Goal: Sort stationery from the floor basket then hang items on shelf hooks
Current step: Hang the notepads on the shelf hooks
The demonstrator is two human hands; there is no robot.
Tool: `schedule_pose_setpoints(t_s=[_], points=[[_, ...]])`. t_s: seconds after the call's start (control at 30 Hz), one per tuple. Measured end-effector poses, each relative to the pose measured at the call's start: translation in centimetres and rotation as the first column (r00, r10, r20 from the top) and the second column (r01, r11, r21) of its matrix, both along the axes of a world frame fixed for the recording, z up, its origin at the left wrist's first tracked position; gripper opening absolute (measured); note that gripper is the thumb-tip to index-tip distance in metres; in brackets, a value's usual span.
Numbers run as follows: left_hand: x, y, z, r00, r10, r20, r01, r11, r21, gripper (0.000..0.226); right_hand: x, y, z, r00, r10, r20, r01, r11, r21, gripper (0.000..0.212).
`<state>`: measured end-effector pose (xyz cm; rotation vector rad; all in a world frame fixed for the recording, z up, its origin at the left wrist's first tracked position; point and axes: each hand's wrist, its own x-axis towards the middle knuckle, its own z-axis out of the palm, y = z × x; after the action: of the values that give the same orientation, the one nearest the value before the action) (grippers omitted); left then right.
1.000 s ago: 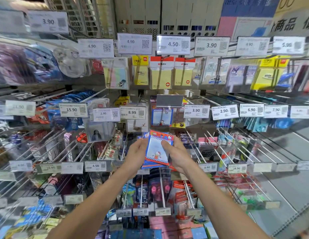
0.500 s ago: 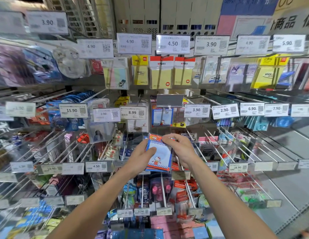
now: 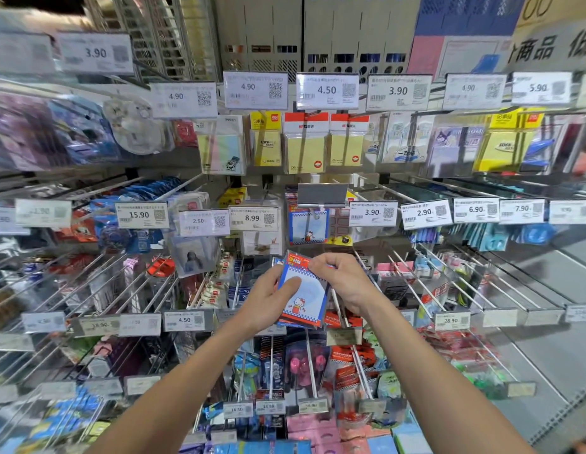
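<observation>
Several tiers of wire shelf hooks fill the shop wall, crowded with goods behind white price tags; the floor basket is out of view. One cartoon notepad packet sits unhung before the middle tier: left hand grips its side, thumb across the face, right hand pinches its red header. A matching packet hangs just above, probably marking its hook.

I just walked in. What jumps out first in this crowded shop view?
Dead centre, the left hand and right hand hold a small blue-and-white checkered notepad pack with a cartoon cat, the right pinching its red top edge. Just above hangs a matching blue cat pack. Higher up, yellow sticky-note packs with red headers hang under white price tags.
</observation>
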<state>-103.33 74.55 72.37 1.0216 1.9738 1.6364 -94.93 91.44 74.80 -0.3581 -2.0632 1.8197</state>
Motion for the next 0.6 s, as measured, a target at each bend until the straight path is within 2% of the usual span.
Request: schedule_pose_setpoints(t_s=[0.1, 0.23, 0.37, 0.47, 0.53, 0.6], points=[[0.0, -0.2, 0.3, 0.999, -0.018, -0.041, 0.019, 0.999, 0.038, 0.026, 0.1, -0.2, 0.6, 0.998, -0.029, -0.062, 0.026, 0.999, -0.040, 0.012], [0.2, 0.2, 1.2, 0.995, 0.034, -0.092, -0.020, 0.989, 0.144, 0.027, 0.9, 0.0, 1.0, 0.986, -0.060, -0.155, 0.026, 0.977, -0.210, 0.025], [0.5, 0.6, 1.9, 0.991, 0.075, -0.107, -0.057, 0.985, 0.163, 0.028, 1.5, 0.1, 0.5, 0.994, 0.063, -0.088, -0.075, 0.987, -0.144, 0.031], [0.5, 1.0, 1.7, 0.980, 0.116, -0.165, -0.097, 0.988, 0.120, 0.036, 1.2, 0.3, 1.1, 0.994, -0.019, -0.109, 0.007, 0.994, -0.113, 0.026], [0.0, 1.1, 1.2, 0.975, 0.169, -0.147, -0.156, 0.983, 0.100, 0.048, 1.1, 0.4, 2.0, 0.988, -0.077, -0.135, 0.062, 0.991, -0.115, 0.022], [-0.4, 1.1, 0.8, 0.969, 0.202, -0.141, -0.192, 0.978, 0.085, 0.047, 0.8, 0.7, 2.6, 0.987, -0.089, -0.133, 0.077, 0.992, -0.096, 0.020]])
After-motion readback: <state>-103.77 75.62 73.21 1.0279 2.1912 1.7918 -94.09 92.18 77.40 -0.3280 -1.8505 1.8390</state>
